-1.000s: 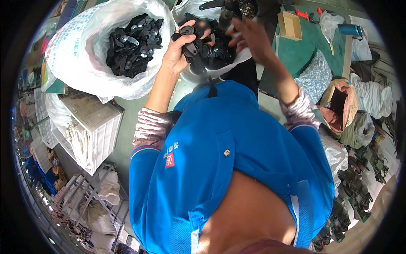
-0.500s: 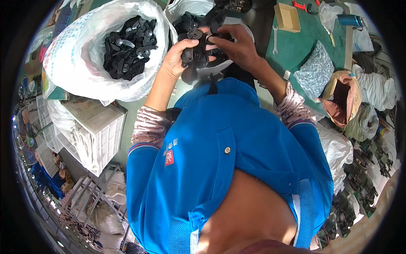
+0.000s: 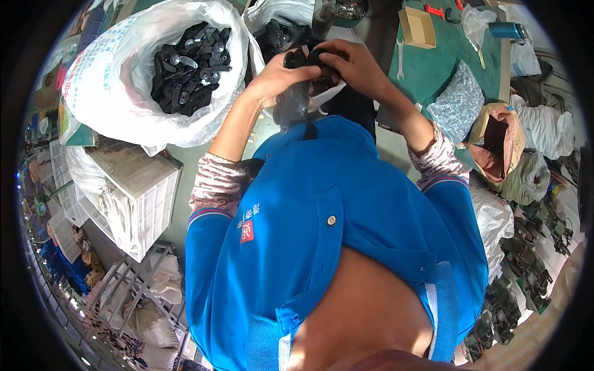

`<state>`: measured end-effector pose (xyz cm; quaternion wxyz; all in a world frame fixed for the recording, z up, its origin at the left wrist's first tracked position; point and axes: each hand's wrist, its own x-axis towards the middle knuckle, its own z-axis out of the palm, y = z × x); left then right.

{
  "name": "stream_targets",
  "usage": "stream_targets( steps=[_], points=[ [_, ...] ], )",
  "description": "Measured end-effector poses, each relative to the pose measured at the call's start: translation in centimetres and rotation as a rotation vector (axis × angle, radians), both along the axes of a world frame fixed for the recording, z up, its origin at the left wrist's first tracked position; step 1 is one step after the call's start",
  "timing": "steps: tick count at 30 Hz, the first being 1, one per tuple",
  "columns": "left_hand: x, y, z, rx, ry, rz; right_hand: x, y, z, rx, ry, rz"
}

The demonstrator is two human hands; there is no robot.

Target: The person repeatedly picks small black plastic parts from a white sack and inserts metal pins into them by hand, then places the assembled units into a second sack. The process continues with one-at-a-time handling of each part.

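Close together over an open white bag (image 3: 286, 11), both hands work at small black plastic parts. My left hand (image 3: 275, 81) is closed around some black parts (image 3: 296, 59), its thumb pointing right. Fingers of my right hand (image 3: 352, 63) are bent and pressed onto a dark piece beside the left thumb; that piece is mostly hidden. More black parts (image 3: 277, 36) lie in the bag behind the hands. To the left, a large white woven sack (image 3: 108, 93) with a plastic liner stands open, holding a heap of black lever-shaped parts (image 3: 190, 68) with round ends.
On the green table (image 3: 433, 71) at right lie a wrench (image 3: 400, 59), a cardboard box (image 3: 417, 28), bubble wrap (image 3: 458, 99) and a blue can (image 3: 507, 30). An open brown paper sack (image 3: 513, 136) stands beyond. A white crate (image 3: 145, 204) is at left.
My hands have drawn closer together. The left fingers and thumb have closed over the black parts, whose round ends showed more plainly before. The right wrist has turned slightly.
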<state>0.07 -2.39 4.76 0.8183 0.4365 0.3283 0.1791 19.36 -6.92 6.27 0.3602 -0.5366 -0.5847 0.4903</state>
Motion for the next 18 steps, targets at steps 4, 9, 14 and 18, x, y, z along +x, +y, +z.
stream_targets(
  steps=[4, 9, 14, 18],
  points=[
    [-0.7, 0.4, -0.4, -0.246, -0.153, 0.242, 1.5, 1.4, 1.5, 0.083, 0.15, -0.217],
    [-0.2, 1.5, -1.9, -0.288, -0.176, 0.528, 2.1, 6.7, 6.0, 0.195, 0.113, -0.268],
    [0.8, 2.1, -1.7, -0.199, -0.205, 0.65, 2.5, 8.9, 4.9, -0.015, -0.001, -0.207],
    [1.4, 2.3, -1.0, -0.13, -0.189, 0.743, 1.4, 5.2, 1.0, 0.067, 0.272, -0.233]
  ],
)
